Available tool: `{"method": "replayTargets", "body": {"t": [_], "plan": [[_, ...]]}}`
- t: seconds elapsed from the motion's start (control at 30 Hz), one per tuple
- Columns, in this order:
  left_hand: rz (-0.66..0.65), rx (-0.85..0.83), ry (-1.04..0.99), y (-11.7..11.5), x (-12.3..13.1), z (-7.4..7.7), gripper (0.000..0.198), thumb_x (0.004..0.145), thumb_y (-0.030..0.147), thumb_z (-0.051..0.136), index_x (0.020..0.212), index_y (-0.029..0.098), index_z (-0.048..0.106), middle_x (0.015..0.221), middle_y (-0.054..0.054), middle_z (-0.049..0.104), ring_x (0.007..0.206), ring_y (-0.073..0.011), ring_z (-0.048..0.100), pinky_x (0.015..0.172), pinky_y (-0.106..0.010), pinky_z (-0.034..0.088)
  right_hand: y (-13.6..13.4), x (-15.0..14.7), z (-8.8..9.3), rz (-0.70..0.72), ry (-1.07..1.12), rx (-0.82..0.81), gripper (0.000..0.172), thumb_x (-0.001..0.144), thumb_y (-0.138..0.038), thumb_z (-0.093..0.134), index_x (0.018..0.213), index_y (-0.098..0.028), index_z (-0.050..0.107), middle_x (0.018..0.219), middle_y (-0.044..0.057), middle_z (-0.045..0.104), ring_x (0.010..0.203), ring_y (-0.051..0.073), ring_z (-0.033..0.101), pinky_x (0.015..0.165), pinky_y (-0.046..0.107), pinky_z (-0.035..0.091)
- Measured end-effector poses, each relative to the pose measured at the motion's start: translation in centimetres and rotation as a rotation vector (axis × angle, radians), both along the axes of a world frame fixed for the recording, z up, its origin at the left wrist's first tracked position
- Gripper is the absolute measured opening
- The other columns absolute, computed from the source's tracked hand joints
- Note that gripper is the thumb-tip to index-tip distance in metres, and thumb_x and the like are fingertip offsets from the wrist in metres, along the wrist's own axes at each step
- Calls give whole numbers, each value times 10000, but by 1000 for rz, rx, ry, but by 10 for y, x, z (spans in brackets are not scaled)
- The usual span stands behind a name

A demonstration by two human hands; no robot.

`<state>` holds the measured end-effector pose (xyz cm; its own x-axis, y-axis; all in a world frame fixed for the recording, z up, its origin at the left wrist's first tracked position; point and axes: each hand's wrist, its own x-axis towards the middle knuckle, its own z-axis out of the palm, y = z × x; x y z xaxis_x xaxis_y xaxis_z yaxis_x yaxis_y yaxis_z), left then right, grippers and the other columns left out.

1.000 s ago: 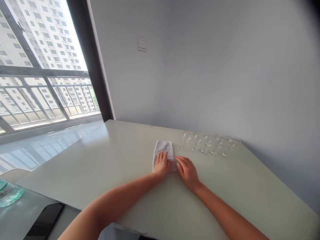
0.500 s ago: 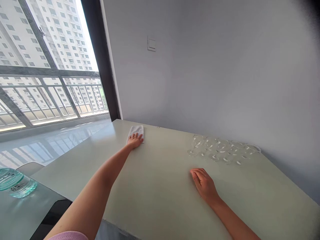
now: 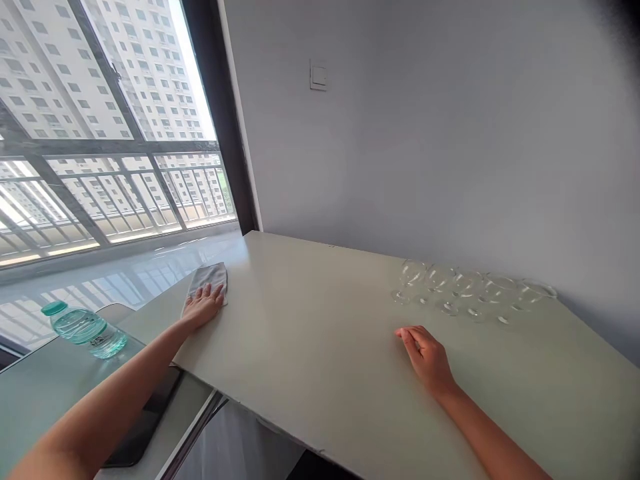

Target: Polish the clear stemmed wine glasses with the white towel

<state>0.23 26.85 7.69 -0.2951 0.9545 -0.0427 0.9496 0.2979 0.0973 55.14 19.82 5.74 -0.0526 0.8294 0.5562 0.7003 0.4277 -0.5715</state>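
Observation:
My left hand [image 3: 203,305] lies flat with fingers spread on a folded white cloth [image 3: 209,277], pressing it onto the pale table [image 3: 320,333] near its left edge. My right hand [image 3: 429,358] rests palm down on the table surface to the right, fingers together and stretched out, holding nothing. A row of several clear stemmed glasses [image 3: 470,291] stands by the wall, just beyond my right hand.
A plastic water bottle [image 3: 83,329] lies on a lower glass surface at the left, beside a dark phone [image 3: 145,423]. A large window [image 3: 100,133] fills the left. A grey wall with a switch [image 3: 319,75] runs behind the table.
My left hand has slid the cloth from beside the right hand across to the far corner, then toward the table's left edge. My right hand has stayed flat on the table.

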Motion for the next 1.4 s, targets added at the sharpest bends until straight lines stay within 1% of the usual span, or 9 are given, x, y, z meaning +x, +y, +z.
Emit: {"method": "replayTargets", "body": {"t": [0.17,0.37,0.47,0.57,0.7,0.87,1.03,1.23,1.4], "plan": [[-246,14,11,-37,81,-9,498,874,451,287,1352,311,279,1458,-21,180,1337,-255,109,1062,-441,99,-3,1,1,-85,124,-74,336,869,-403,382,776,-183,619,811,59,648,678,156,585,557,249,451],[-926,50,-116,-81,204,-2,504,878,445,295,1361,308,259,1464,-12,133,1338,-256,100,1080,-435,47,-12,-4,20,-72,214,-22,292,867,-365,403,784,-178,611,824,62,636,705,156,583,503,225,431],[-1313,-20,-295,-96,259,9,536,818,451,434,1327,316,335,1456,-5,174,1327,-264,158,1080,-437,74,-23,-13,33,50,166,76,242,872,-298,399,789,-186,597,806,58,626,764,164,572,638,267,459],[-1510,-143,-641,-92,301,10,366,796,419,467,1114,279,580,1278,-11,495,1205,-226,406,1038,-358,249,-35,-25,38,319,10,40,223,856,-248,424,718,-188,589,706,28,600,689,141,539,667,278,441],[-966,-56,-1218,-57,330,3,333,823,392,405,806,169,651,828,-52,663,798,-152,593,772,-271,450,-44,-33,38,537,-89,-266,286,835,-234,465,582,-173,583,694,7,589,571,95,488,551,232,404],[-395,228,-1556,-9,338,16,298,767,398,457,649,152,577,754,-63,628,661,-120,550,663,-254,451,-47,-31,45,695,-77,-540,201,795,-256,550,964,-269,658,1162,-3,552,874,137,545,674,237,459],[-365,68,-1437,23,361,28,231,733,366,507,864,188,575,1003,-78,610,708,-106,547,656,-240,431,-49,-44,41,652,-370,-384,391,757,-405,605,1140,-332,573,1277,-29,493,1066,215,420,934,379,347],[-353,-110,-1353,57,429,19,602,619,235,658,1178,249,434,1295,-118,421,734,-108,548,607,-250,417,-48,-51,30,580,-524,-267,450,791,-555,484,1186,-345,527,1312,-26,454,1063,218,401,918,383,319],[-323,-90,-1392,72,479,14,704,644,226,657,1257,272,314,1274,-116,424,683,-78,530,582,-233,416,-47,-49,27,562,-536,-224,443,797,-564,465,1182,-352,521,1311,-61,452,1019,208,421,888,352,338]]}}
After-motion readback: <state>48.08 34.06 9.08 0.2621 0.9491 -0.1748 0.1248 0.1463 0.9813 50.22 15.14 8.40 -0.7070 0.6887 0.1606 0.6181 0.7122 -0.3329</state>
